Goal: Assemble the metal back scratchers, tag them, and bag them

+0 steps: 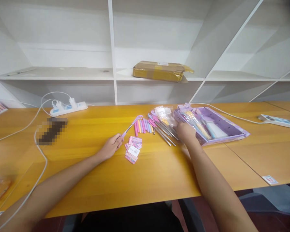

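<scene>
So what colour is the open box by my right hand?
Lilac purple box, best seen in the head view, beside the right hand.

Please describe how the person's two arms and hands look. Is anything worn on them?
Both forearms are bare up to the picture's lower edge: no sleeves, gloves, watch or bracelet show. No ring is visible on the left hand or the right hand, though the fingers look small here.

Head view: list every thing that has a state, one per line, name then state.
left hand: closed on the metal end of a purple-handled crochet hook
right hand: resting on the loose metal hooks
purple box: open, tools inside
pink packets: stacked flat on the table
power strip: plugs inserted
cardboard parcel: taped, lying on the shelf
</scene>
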`<state>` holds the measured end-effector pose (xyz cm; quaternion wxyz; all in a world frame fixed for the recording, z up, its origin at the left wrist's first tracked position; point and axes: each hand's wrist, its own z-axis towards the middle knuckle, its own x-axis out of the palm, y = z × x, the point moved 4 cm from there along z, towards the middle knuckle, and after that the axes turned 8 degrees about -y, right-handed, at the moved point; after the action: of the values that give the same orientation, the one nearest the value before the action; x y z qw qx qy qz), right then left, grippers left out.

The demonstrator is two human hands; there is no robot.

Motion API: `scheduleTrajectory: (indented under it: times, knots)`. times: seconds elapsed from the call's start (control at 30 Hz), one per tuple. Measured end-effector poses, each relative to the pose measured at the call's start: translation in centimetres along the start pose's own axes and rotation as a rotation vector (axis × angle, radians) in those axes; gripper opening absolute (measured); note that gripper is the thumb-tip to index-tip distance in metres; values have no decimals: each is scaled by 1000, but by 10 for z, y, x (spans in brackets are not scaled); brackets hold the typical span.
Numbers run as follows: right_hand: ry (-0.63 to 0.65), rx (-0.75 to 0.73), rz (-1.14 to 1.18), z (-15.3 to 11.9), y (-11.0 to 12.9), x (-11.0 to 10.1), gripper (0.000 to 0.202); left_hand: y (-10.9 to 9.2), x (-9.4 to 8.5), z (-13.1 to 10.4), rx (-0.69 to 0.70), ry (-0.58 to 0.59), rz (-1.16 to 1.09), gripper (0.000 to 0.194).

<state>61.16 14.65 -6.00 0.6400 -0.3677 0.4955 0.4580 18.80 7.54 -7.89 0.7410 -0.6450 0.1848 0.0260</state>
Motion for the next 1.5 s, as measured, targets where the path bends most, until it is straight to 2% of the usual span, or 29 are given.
scheduleTrajectory:
  times: [0.1, 0.2, 0.33, 0.43, 0.63, 0.73, 0.8, 0.93, 1.1, 1.23, 1.3, 1.4, 1.5]
  knots:
    - [-11, -7, 4, -1, 0, -4, 35, -2, 0, 0, 4, 1, 3, 42]
    - [-63, 4, 23, -2, -1, -11, 39, -4, 0, -1, 10, 1, 10, 41]
    - [-257, 48, 127, -3, -1, -27, 41, -3, 1, -2, 11, 4, 7, 41]
    - [-353, 38, 182, -6, 1, -38, 41, -3, 0, -2, 20, -1, 12, 41]
    - [-338, 120, 254, -4, -7, -41, 32, -2, 0, -2, 27, -1, 37, 42]
    - [-396, 152, 284, -1, -14, -42, 31, -2, -1, -2, 30, -8, 62, 43]
    - [-354, 167, 305, 0, -17, -41, 32, -2, -1, -2, 28, -2, 64, 44]
    - [-178, 139, 289, 0, -20, -37, 36, -2, -1, -3, 27, -2, 62, 44]
    - [-164, 59, 215, 0, -21, -33, 35, -3, -1, -3, 34, -6, 68, 44]
    - [-32, -117, 291, 1, -8, -21, 49, -4, 0, -3, 28, -3, 62, 44]
    - [10, -217, 304, -1, 0, -17, 46, -4, 0, -3, 23, -1, 61, 44]
    - [39, -264, 227, -2, 4, -14, 34, -4, 0, -3, 16, 6, 72, 44]
    - [-27, -195, 185, -3, 2, -19, 35, -4, 0, -3, 14, 7, 80, 45]
